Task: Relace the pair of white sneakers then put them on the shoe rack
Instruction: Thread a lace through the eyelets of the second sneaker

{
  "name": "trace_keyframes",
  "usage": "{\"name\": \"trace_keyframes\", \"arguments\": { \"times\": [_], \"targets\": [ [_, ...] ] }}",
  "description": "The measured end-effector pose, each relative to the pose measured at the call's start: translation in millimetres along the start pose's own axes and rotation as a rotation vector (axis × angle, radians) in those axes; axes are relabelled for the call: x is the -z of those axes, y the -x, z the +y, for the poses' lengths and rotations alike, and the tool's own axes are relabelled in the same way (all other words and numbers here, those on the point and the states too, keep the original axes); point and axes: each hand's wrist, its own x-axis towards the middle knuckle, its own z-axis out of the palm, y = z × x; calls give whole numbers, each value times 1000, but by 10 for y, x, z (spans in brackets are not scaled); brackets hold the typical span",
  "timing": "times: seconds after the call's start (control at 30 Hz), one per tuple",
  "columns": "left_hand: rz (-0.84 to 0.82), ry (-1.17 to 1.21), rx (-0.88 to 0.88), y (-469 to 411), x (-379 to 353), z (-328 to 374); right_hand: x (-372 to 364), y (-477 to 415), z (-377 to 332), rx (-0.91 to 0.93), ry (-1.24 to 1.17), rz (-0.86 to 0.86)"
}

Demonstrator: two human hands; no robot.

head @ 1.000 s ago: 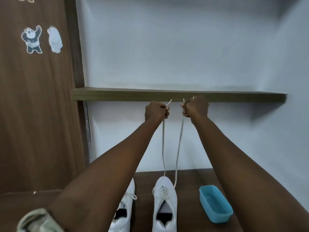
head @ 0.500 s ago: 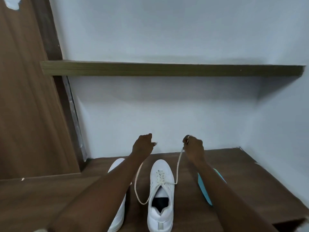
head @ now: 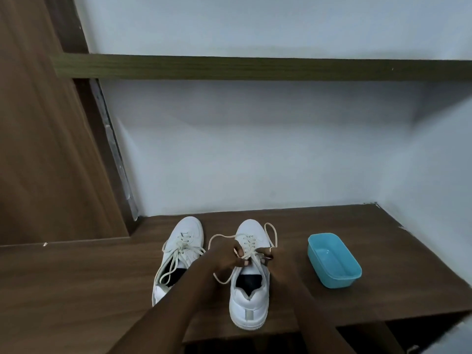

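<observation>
Head view.

Left hand (head: 224,259): fingers curled, pinching the cream lace (head: 222,236) over the tongue of the tub-side sneaker (head: 251,305).

Right hand (head: 277,260): also curled on the lace, fingertips meeting the left hand's where the strands cross. It is the hand nearer the blue tub (head: 339,279).

Tub-side sneaker: white, upright on the wooden top (head: 370,231), just left of the blue tub and apart from it. Its long axis runs from the person toward the wall, heel near, toe far. It lies directly under both hands, neither one clearly closer. One slack loop hangs on the side away from the tub, another arcs past the toe on the tub side.

Second sneaker (head: 187,236): white, further left of the tub, parallel, laces threaded but lying loose, partly hidden by the left forearm.

Shelf board (head: 255,67): above and behind the tub, on the wall.

Judgement: the knot on the tub-side sneaker is in hand. The pull should go sideways, across the shoe's axis. Racking is not yet begun.
</observation>
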Motion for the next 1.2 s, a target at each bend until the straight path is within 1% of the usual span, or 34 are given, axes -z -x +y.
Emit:
{"name": "trace_keyframes", "arguments": {
  "times": [0.03,0.1,0.13,0.23,0.27,0.3,0.37,0.4,0.47,0.53,0.57,0.6,0.63,0.67,0.73,0.83,1.0,1.1,1.13,1.2],
  "targets": [
    [-8,12,1,9,1,-2,-8,38,12,-47,-30,37],
    [-37,76,33,53,44,27,-24,26,64,-53,-29,71],
    [-52,94,62,80,75,43,-14,12,83,-43,-33,66],
    [-102,241,115,174,176,71,15,9,83,-8,80,16],
    [-87,289,127,215,202,85,26,-9,89,-10,73,0],
    [-38,343,124,229,216,73,57,-6,66,-18,78,-26],
    [102,407,95,239,223,75,169,25,-4,-37,77,-93],
    [158,497,78,229,203,84,236,41,-50,-60,76,-122],
    [209,804,67,211,153,171,350,51,-73,-87,105,-167],
    [200,1105,44,186,85,277,469,57,-105,-69,131,-175],
    [192,1213,29,163,51,317,510,45,-98,-69,130,-174],
    [184,1263,14,137,14,346,526,20,-74,-83,125,-161],
    [181,1283,-3,108,-17,352,569,11,-90,-97,115,-136],
    [186,1252,-19,85,-47,367,599,-5,-107,-109,108,-103],
    [221,1122,-60,33,-81,377,682,-46,-161,-94,108,-14],
    [272,923,-68,-54,-158,357,776,-91,-285,-14,115,18],
    [309,690,-40,-135,-184,406,747,-129,-466,106,74,76],
    [248,769,-4,-139,-204,421,672,-118,-527,146,-30,93],
    [235,797,-26,-130,-214,419,655,-127,-530,154,-47,104],
    [233,775,-97,-114,-234,408,639,-133,-555,170,-42,130]
  ]
}}
